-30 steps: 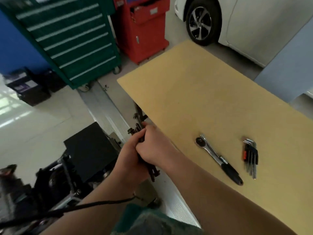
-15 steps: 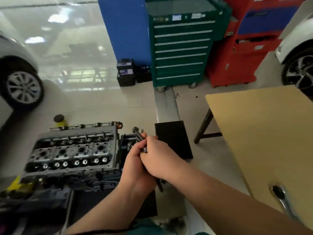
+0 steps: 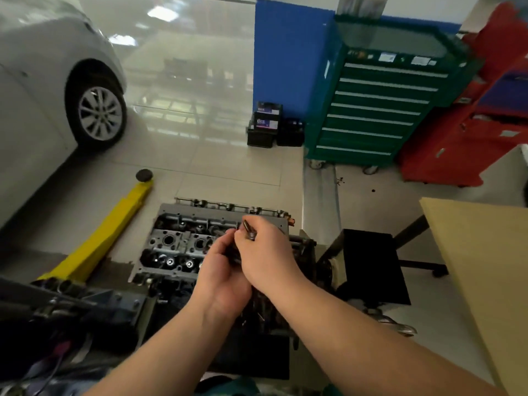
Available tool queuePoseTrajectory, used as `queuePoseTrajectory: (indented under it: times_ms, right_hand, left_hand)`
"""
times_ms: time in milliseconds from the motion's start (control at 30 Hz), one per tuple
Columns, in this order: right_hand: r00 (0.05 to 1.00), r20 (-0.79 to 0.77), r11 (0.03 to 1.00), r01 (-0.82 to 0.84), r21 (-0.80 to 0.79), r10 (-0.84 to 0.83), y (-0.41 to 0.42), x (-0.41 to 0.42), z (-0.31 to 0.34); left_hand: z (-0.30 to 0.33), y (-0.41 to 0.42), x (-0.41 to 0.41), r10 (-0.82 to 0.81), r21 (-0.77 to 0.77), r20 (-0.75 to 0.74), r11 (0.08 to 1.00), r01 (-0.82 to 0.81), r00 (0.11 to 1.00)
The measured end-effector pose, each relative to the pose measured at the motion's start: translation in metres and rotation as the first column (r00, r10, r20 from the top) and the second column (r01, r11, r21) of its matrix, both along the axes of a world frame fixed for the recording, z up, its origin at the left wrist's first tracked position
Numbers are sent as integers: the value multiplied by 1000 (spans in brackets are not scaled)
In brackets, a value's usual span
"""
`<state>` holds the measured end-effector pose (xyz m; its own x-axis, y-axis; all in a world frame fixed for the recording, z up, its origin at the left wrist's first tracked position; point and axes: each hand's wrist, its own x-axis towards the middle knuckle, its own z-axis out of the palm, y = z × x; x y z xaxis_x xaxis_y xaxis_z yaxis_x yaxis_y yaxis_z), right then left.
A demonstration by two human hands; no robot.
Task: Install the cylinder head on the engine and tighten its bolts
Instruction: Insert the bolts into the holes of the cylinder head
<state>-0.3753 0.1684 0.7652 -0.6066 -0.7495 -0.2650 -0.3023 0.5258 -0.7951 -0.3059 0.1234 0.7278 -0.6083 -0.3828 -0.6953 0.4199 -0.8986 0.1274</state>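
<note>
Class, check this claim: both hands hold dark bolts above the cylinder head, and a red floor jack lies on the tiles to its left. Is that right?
One detail is wrong: the floor jack is yellow, not red, as the head view shows. Otherwise it stands: the left hand and right hand hold dark bolts above the cylinder head.

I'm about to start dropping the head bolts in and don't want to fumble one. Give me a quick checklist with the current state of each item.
1. Bolts in hand: ok. The right hand pinches one bolt; the left hand grips more dark bolts.
2. Cylinder head seated on the engine: cannot tell; its underside is hidden.
3. Hands over the head: ok, above its right part.
4. Bolt holes free: cannot tell; the hands cover the right part, and the view blurs.
5. Tightening tool within reach: not ok; none shows on the visible part of the wooden table.
</note>
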Motion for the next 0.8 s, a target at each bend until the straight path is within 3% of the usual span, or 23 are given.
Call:
queuePoseTrajectory:
  times_ms: [167, 267, 333, 467, 600, 700, 800]
  right_hand:
    - [982, 83, 983, 174, -59, -169, -47, 30, -26]
    - [976, 125, 982, 183, -37, -177, -63, 41, -40]
    - [988, 41, 989, 147, 6, -147, -71, 44, -46]
    - [946, -319, 962, 29, 271, 61, -73, 41, -50]
    - [946, -289, 929, -29, 369, 144, -64, 30, -43]
    - [955, -271, 963, -46, 266, 120, -49, 23, -33]
    - [1000, -27, 1000, 11, 3, -11, -27, 8, -25]
  left_hand:
    - [-21, -45, 29, 14, -10, 39, 1000, -13, 999]
    - [-30, -62, 43, -29, -3, 41, 1000, 29, 999]
    - [-35, -68, 49, -83, 25, -3, 996, 83, 997]
    - [-38, -72, 53, -201, 3, -18, 979, 201, 979]
    - [-44, -72, 47, -260, -54, 62, 963, 263, 964]
    - [-53, -76, 43, -224, -39, 49, 973, 226, 973]
    - [-66, -89, 44, -169, -23, 58, 985, 170, 984]
